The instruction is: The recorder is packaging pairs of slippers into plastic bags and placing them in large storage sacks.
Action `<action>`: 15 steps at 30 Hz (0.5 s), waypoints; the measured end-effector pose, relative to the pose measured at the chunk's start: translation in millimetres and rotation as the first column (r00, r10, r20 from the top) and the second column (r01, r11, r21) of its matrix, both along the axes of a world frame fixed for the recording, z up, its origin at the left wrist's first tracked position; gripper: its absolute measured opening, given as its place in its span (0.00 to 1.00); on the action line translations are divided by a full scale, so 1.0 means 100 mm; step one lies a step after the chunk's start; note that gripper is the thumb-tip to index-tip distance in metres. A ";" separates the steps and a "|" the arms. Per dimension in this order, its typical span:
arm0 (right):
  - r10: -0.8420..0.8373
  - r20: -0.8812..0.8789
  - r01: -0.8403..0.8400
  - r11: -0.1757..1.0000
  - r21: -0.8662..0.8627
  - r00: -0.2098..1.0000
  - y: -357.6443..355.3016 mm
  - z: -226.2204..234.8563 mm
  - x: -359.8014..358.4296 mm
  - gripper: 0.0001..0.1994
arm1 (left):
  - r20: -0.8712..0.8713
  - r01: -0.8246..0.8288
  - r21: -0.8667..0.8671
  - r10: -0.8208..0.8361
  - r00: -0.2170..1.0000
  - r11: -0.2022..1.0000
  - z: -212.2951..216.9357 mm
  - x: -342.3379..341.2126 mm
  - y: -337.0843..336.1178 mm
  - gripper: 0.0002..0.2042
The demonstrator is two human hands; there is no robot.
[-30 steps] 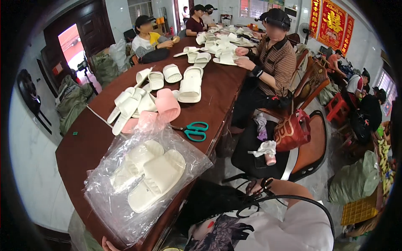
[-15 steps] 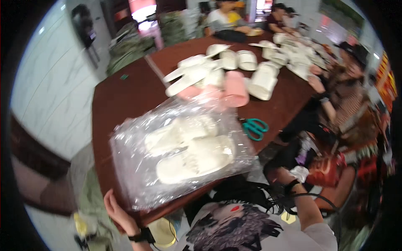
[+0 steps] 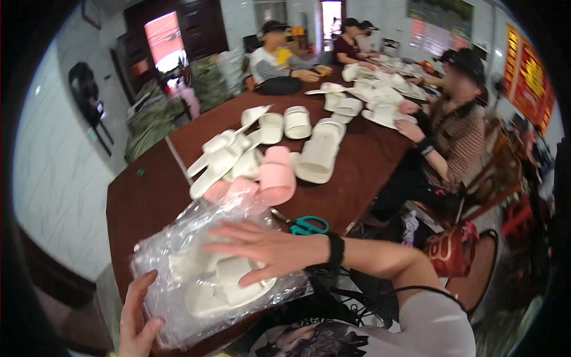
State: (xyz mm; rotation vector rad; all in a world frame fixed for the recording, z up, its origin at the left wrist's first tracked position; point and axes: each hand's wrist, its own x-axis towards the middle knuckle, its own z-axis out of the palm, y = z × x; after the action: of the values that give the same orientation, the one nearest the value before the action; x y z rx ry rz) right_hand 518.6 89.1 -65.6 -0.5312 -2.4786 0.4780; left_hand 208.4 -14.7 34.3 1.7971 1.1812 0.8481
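A clear plastic bag (image 3: 163,318) lies near the table's front edge with a pair of cream-white slide slippers (image 3: 208,296) under its film. My right hand (image 3: 273,247) stretches across the slippers, fingers spread and a little blurred, partly covering them. Whether its palm presses on the film I cannot tell. At the bag's left edge is my left hand (image 3: 137,315), its thumb and fingers apart beside the plastic. Just beyond the bag sit pink slippers (image 3: 278,181), the nearest of them partly behind the film.
Teal-handled scissors (image 3: 310,225) lie right of the bag. White slippers (image 3: 321,152) are scattered along the brown table (image 3: 140,196). A co-worker (image 3: 458,128) sits at the right side handling slippers; several others sit farther back. A red bag (image 3: 449,253) is at my right.
My right hand has come up from beside my body to over the bagged slippers. My left hand has moved up along the bag's left edge. The view has tilted up.
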 end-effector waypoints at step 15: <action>0.252 0.138 -0.247 0.967 -0.058 0.958 0.27 0.30 0.03 0.43 | -0.127 0.136 -0.081 -0.146 0.981 0.987 0.10 0.26 0.44 0.36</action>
State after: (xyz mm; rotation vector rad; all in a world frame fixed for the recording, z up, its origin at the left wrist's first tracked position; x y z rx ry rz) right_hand 521.2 116.2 -36.0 -0.2760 -2.6957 0.6078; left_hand 233.9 29.2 44.0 1.8764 1.1370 0.6049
